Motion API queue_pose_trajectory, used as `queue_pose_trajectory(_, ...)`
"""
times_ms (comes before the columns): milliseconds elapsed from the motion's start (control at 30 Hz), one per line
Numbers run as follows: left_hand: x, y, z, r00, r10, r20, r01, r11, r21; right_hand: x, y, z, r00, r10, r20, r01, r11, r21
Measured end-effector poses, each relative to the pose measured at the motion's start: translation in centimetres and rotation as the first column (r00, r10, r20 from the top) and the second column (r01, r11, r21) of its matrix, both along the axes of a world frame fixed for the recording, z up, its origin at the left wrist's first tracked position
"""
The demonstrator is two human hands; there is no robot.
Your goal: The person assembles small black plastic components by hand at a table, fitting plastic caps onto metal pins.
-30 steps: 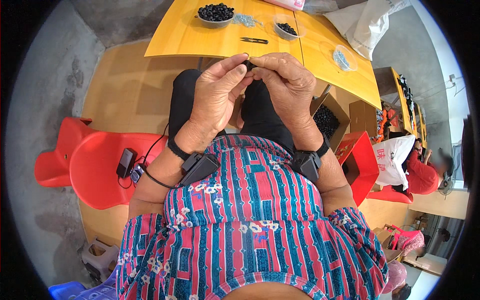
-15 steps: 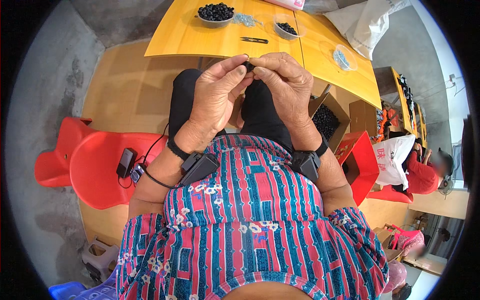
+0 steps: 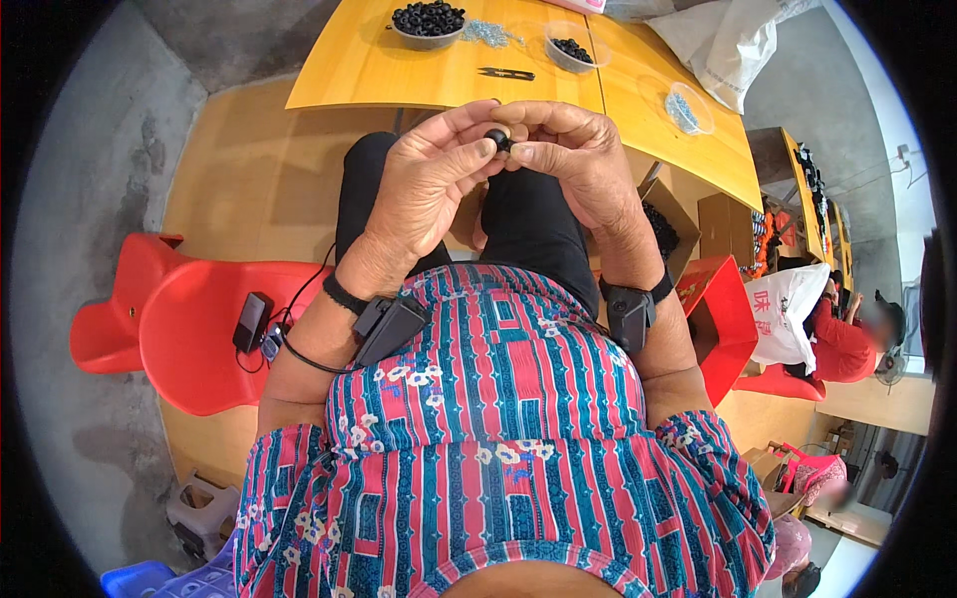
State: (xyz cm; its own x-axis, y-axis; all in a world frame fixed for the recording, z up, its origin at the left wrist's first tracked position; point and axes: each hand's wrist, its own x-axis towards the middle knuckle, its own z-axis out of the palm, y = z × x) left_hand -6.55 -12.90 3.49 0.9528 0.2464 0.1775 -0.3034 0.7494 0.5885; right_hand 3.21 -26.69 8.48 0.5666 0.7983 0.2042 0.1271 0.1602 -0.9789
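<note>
Both my hands meet above my lap, just in front of the table's near edge. My left hand (image 3: 439, 164) is closed, thumb and fingers pinching a small round black part (image 3: 495, 138). At that part's right side, the thumb and forefinger of my right hand (image 3: 573, 149) come together on a smaller dark bit of it. Whether this bit is a separate piece I cannot tell. Beyond them on the yellow table (image 3: 369, 75) lie black thread snips (image 3: 506, 74). A bowl heaped with black ring-like parts (image 3: 429, 18) stands farther back, beside a pile of small clear-bluish pieces (image 3: 488, 34).
A clear bowl (image 3: 570, 60) of black parts and a clear dish (image 3: 686, 112) of small pale pieces stand to the right. Below the table are an open carton (image 3: 666, 219) and a red box (image 3: 720, 314). Red chairs (image 3: 214, 334) stand left; a person in red (image 3: 842, 334) sits far right.
My hands have turned slightly, and the round black part now shows more fully between them. My right wrist has shifted a little to the right.
</note>
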Motion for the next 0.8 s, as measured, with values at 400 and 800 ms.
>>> queue_pose_trajectory(400,0.0,0.8,0.3,0.983,-0.178,-0.039,0.18,0.982,0.064,0.6,-0.9,2.2,0.892,0.239,0.384,-0.142,0.954,-0.264)
queue_pose_trajectory(800,0.1,1.1,-0.2,0.969,-0.244,-0.05,0.247,0.965,0.089,0.4,-0.9,2.7,0.927,0.269,0.262,-0.178,0.929,-0.323)
